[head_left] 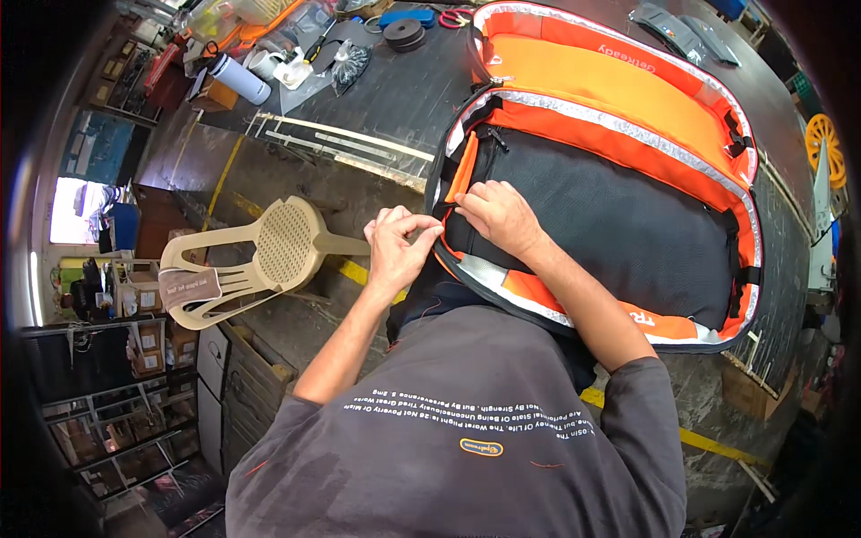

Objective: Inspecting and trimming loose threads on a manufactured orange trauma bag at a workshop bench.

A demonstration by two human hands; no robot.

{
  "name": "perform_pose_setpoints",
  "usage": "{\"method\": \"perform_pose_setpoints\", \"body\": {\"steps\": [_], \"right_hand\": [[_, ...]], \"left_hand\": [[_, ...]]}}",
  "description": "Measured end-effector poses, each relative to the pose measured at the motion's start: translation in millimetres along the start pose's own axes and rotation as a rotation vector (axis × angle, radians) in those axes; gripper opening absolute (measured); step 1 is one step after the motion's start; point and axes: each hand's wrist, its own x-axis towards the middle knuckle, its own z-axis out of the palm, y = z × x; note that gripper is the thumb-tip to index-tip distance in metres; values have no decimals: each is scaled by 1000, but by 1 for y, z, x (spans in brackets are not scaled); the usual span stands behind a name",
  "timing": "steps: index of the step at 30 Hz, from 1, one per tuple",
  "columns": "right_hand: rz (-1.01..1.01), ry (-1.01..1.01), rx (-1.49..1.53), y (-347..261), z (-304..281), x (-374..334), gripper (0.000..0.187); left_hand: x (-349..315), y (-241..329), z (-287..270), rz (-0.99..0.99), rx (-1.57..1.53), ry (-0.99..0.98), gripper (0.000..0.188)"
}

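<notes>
A large orange and black bag (592, 215) lies opened out on the dark table, with silver trim along its rim. Its lid (619, 81), orange inside, is folded back to the far side. At the bag's left rim my two hands work close together. My left hand (399, 247) is closed in a pinch just outside the rim; whatever is between its fingertips is too small to make out. My right hand (500, 215) reaches over the black panel, its fingers curled and pinching at the inside of the left rim, beside an orange flap (463, 166).
A beige plastic chair (282, 242) stands left of me. On the table's far left are a white bottle (240, 79), a bag of small black parts (348, 67), a black tape roll (404, 36) and pink-handled scissors (455, 18). A yellow reel (823, 148) is at the right.
</notes>
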Motion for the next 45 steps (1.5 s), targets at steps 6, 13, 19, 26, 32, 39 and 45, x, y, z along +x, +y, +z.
{"method": "perform_pose_setpoints", "body": {"steps": [6, 13, 19, 26, 32, 39, 45], "right_hand": [[-25, -6, 3, 1, -1, 3, 21], [-15, -21, 20, 3, -10, 5, 23], [-62, -10, 38, 2, -9, 11, 19], [-112, -64, -54, 6, -9, 14, 18], [-108, -127, -83, 6, -6, 17, 15], [479, -70, 298, -5, -29, -6, 28], [785, -298, 242, -47, -85, -3, 30]], "left_hand": [[2, 0, 3, 41, 14, -2, 14], [-3, -1, 7, -145, -46, -122, 15], [-3, 0, 7, -147, -45, -136, 14], [-2, -1, 7, -137, -40, -134, 14], [0, 3, 8, 11, -40, -38, 14], [15, 1, -18, 151, 67, 43, 32], [75, 38, 3, 271, 761, -265, 48]]}}
